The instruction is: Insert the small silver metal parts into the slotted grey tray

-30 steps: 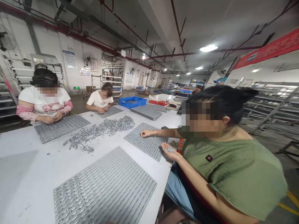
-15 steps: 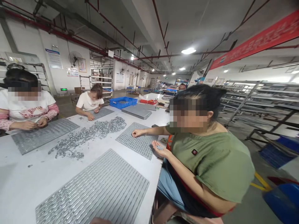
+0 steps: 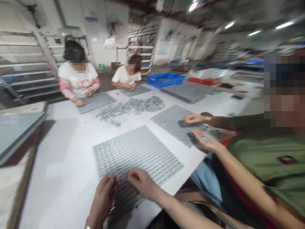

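Observation:
A grey ridged board (image 3: pixel 140 146) lies on the white table in front of me, with rows of small shiny metal pieces along its left side. My left hand (image 3: pixel 105 192) is at the board's near left edge, its fingers curled together; what they hold, if anything, is hidden. Over the near part of the board, my right hand (image 3: pixel 141 181) has thumb and fingers pressed together, and blur hides anything between them. The two hands are a short gap apart. Beyond the board is a loose pile of small metal pieces (image 3: pixel 133 106).
At my right, a co-worker in green holds small pieces in an open palm (image 3: pixel 206 140) beside another ridged board (image 3: pixel 170 122). Two people work across the table at boards. A blue crate (image 3: pixel 165 79) and stacked grey boards (image 3: pixel 183 92) stand farther back. Another stack (image 3: pixel 20 133) is at left.
My view has swung left and down, so the board and co-workers sit differently in it. Both my hands now show over the board; before, only a sliver of one showed at the bottom edge.

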Demonstrator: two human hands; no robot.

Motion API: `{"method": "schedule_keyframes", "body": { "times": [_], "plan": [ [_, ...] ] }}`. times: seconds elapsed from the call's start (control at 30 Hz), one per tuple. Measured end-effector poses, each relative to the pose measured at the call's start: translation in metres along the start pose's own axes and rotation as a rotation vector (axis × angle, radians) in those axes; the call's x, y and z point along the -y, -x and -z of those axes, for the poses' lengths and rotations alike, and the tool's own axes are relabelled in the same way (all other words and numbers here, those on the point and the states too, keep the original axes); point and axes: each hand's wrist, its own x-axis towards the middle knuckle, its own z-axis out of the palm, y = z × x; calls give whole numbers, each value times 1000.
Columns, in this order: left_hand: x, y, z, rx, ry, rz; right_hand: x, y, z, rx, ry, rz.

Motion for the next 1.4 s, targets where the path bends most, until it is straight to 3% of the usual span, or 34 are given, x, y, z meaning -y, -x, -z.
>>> {"method": "schedule_keyframes", "body": {
  "times": [0.07, 0.17, 0.33, 0.67, 0.77, 0.9, 1.03, 1.23, 1.3, 1.4],
  "plan": [
    [-8, 3, 9, -72, 141, 14, -11, 3, 1, -7, 104, 54],
    [-18, -3, 16, -171, 259, -19, -22, 9, -8, 90, 228, 88],
    [-17, -8, 20, -193, 320, -39, -18, 16, -22, 167, 359, 69],
    [-5, -4, 16, -130, 214, -26, -26, 20, -31, 166, 458, 68],
    [-4, 0, 11, -63, 189, -22, -26, 18, -27, 157, 325, 4],
    [2, 5, 3, 35, 49, -16, -11, 12, -7, 121, 85, -9],
    [10, 7, -4, 144, -36, -4, 5, 11, 5, 30, 31, 111],
    [22, 5, -4, 195, -131, 4, 5, 16, -8, -12, 81, 416],
    [24, 4, -3, 203, -165, -13, 4, 17, -10, 1, 81, 421],
    [24, 4, -3, 226, -184, 4, 6, 16, -8, 58, 44, 316]
  ]
}}
